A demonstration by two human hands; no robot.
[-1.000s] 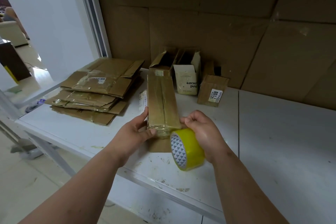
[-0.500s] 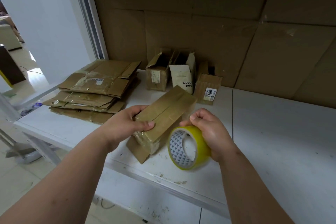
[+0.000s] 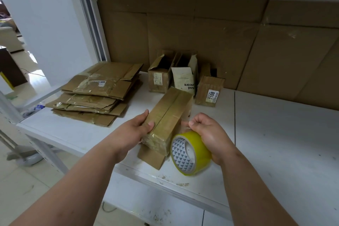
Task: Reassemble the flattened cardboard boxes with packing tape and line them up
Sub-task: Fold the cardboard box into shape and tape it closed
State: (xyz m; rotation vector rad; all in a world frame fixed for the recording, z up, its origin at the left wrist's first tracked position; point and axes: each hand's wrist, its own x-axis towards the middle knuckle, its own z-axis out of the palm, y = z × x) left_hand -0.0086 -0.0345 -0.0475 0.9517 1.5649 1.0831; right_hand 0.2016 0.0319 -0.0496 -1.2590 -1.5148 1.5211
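box and tape roll in hand

your left hand [image 3: 134, 130] grips the taped cardboard box [image 3: 168, 115] at the front of the white table [image 3: 275, 134]. your right hand [image 3: 209, 134] holds the yellow tape roll [image 3: 192, 152] just beside it. three assembled boxes [image 3: 183, 79] stand behind, flattened boxes [image 3: 99, 93] stacked left.

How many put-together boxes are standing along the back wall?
3: the left box, the white-fronted middle box touching it, and the box labelled 7108 slightly apart on the right. None seem hidden.
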